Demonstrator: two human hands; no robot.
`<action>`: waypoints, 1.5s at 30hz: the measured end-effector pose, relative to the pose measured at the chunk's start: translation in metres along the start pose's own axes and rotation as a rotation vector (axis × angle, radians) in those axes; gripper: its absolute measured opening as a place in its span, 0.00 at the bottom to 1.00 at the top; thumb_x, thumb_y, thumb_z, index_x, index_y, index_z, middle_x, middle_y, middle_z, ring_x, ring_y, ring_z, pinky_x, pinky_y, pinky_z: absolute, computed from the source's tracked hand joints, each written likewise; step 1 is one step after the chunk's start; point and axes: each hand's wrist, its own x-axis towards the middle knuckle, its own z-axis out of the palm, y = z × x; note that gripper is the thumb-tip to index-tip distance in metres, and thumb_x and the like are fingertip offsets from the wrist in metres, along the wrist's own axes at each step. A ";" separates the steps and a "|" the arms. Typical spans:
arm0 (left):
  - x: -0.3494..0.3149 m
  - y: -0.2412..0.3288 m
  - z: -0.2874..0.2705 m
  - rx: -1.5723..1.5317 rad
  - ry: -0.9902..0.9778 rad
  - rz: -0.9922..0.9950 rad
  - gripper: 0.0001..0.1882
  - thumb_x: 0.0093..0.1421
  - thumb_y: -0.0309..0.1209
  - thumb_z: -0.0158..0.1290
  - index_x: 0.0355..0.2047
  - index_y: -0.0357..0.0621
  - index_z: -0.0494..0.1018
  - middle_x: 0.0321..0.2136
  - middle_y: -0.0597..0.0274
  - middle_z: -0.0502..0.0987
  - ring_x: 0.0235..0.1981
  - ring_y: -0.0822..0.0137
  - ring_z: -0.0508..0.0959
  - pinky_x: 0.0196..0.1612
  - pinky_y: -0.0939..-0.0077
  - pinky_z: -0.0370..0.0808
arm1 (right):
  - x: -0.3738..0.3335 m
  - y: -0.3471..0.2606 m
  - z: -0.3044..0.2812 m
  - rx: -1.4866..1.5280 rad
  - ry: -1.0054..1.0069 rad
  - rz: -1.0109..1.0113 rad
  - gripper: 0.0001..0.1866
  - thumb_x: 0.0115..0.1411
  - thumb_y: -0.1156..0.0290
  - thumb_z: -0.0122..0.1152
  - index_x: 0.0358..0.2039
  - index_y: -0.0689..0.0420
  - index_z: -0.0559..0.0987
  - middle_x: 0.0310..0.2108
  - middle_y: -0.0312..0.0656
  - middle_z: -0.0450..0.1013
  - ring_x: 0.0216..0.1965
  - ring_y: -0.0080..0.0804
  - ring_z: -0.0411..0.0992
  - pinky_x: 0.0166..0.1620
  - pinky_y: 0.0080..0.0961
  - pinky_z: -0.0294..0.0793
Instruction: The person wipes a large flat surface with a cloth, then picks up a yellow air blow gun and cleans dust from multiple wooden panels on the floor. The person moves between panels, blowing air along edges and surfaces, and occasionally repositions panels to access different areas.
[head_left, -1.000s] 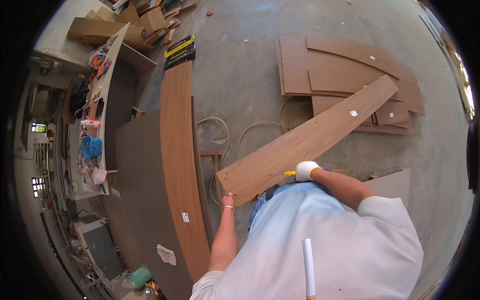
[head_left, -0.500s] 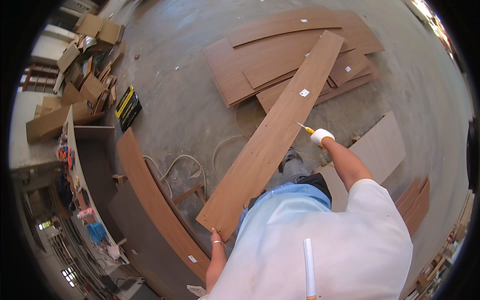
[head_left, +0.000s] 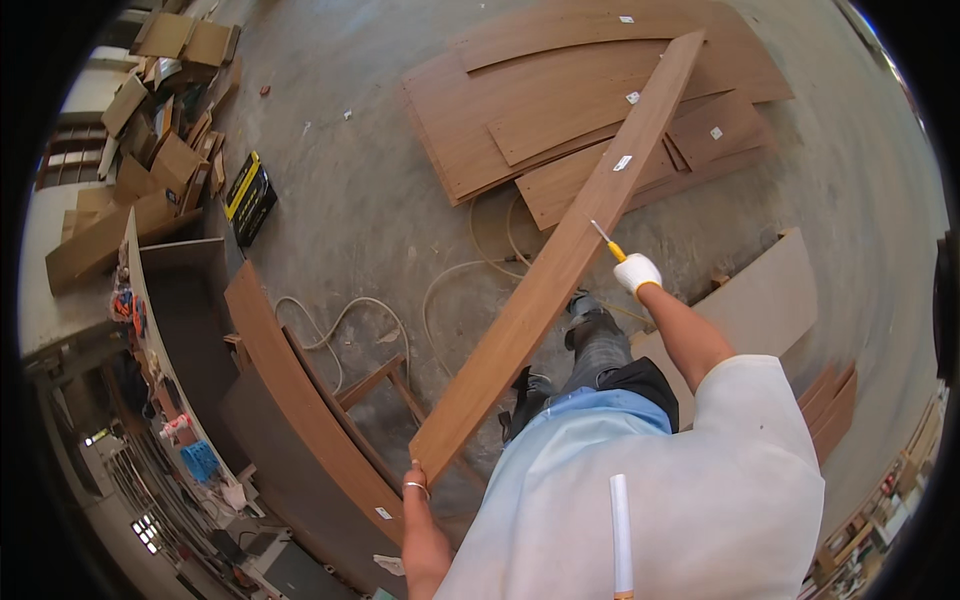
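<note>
Head view: left hand (head_left: pixel 415 472), bare, is gripping the near end of the long brown board (head_left: pixel 535 300), fingers closed around its end edge; a pale wristband (head_left: pixel 417 488) is sitting just below. Right hand (head_left: pixel 637 272), in a white glove, is wrapping the handle of a yellow-handled tool (head_left: pixel 616 250), its thin metal blade pointing up-left over the board's right edge. Can't tell if the tip is touching wood.

Board is running diagonally from the left hand, in front of the legs (head_left: pixel 598 355), up to the panel stack (head_left: pixel 440 125). Its far end is overlapping the stack in view; can't tell if it's resting there. A white label (head_left: pixel 622 163) is showing on its upper half.

Stack is lying on the concrete floor (head_left: pixel 340 200), brown panels overlapping, more labels on them. A pale hose (head_left: pixel 432 300) is looping over the floor left of the board. Further left, a second brown board (head_left: pixel 305 385) is lying along a dark grey panel (head_left: pixel 270 430). Beyond those, a workbench is holding a blue basket (head_left: pixel 199 461); a black-and-yellow box (head_left: pixel 250 198) is sitting near the cardboard pile (head_left: pixel 175 165). Right side: a grey panel (head_left: pixel 770 295) is lying near the right forearm, smaller brown panels (head_left: pixel 830 405) below it.
</note>
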 end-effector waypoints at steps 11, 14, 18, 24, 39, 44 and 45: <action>0.011 0.030 0.036 0.168 -0.163 -0.218 0.24 0.67 0.50 0.43 0.27 0.43 0.72 0.13 0.58 0.68 0.11 0.66 0.67 0.14 0.68 0.62 | -0.088 -0.014 0.009 -0.179 0.016 -0.207 0.16 0.53 0.63 0.54 0.39 0.55 0.82 0.41 0.51 0.78 0.45 0.49 0.76 0.48 0.40 0.75; 0.044 0.001 0.045 0.095 0.113 0.094 0.24 0.67 0.51 0.43 0.27 0.45 0.72 0.16 0.57 0.70 0.12 0.63 0.67 0.15 0.63 0.62 | -0.094 0.012 0.011 -0.070 0.090 -0.160 0.15 0.53 0.64 0.54 0.37 0.54 0.82 0.40 0.52 0.78 0.44 0.51 0.75 0.48 0.41 0.74; 0.075 -0.009 0.043 0.019 0.228 0.249 0.25 0.68 0.50 0.41 0.33 0.41 0.75 0.22 0.53 0.73 0.22 0.61 0.73 0.19 0.65 0.67 | -0.107 0.035 0.032 -0.098 0.064 -0.216 0.14 0.53 0.63 0.55 0.37 0.54 0.82 0.40 0.52 0.77 0.44 0.52 0.75 0.48 0.42 0.74; 0.042 0.051 0.005 0.083 -0.388 -0.417 0.19 0.65 0.46 0.45 0.25 0.47 0.71 0.11 0.63 0.65 0.08 0.69 0.64 0.10 0.74 0.59 | -0.110 0.047 0.055 -0.209 -0.005 -0.261 0.15 0.56 0.60 0.52 0.37 0.51 0.82 0.41 0.49 0.78 0.45 0.50 0.76 0.48 0.41 0.74; 0.024 0.064 0.012 0.101 -0.376 -0.339 0.18 0.66 0.46 0.44 0.28 0.48 0.72 0.12 0.63 0.65 0.10 0.69 0.63 0.13 0.72 0.61 | -0.110 0.079 0.058 -0.187 -0.046 -0.235 0.17 0.57 0.57 0.52 0.39 0.52 0.82 0.41 0.49 0.78 0.45 0.51 0.75 0.48 0.42 0.74; 0.036 0.050 0.030 0.148 -0.190 -0.198 0.18 0.66 0.47 0.44 0.30 0.48 0.74 0.15 0.62 0.68 0.12 0.66 0.65 0.15 0.66 0.63 | -0.108 0.069 0.054 -0.183 -0.016 -0.243 0.16 0.56 0.59 0.53 0.38 0.52 0.82 0.41 0.49 0.78 0.45 0.50 0.75 0.48 0.41 0.75; 0.042 0.053 0.036 0.121 -0.082 -0.166 0.19 0.66 0.49 0.43 0.33 0.47 0.74 0.18 0.61 0.70 0.14 0.65 0.66 0.16 0.65 0.63 | -0.111 0.064 0.053 -0.181 -0.016 -0.238 0.16 0.56 0.59 0.53 0.38 0.52 0.82 0.41 0.49 0.78 0.45 0.50 0.75 0.47 0.41 0.75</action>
